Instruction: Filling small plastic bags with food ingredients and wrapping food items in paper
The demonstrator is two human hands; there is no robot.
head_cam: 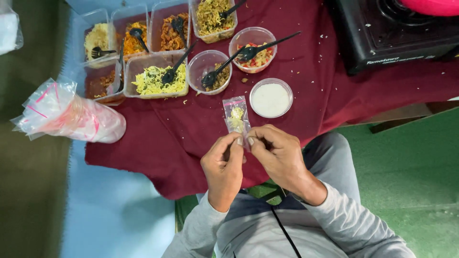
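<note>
Over the maroon cloth (167, 138), near a round cup of white powder (271, 99) and far tubs of noodles (155, 76), the left hand (223, 167) and right hand (278, 153) pinch a small clear bag (236, 118) holding pale yellow shreds, both clamped on its near edge.

Small bag (237, 118) bottom hidden behind fingers (237, 142); stove (397, 31) cropped.
</note>
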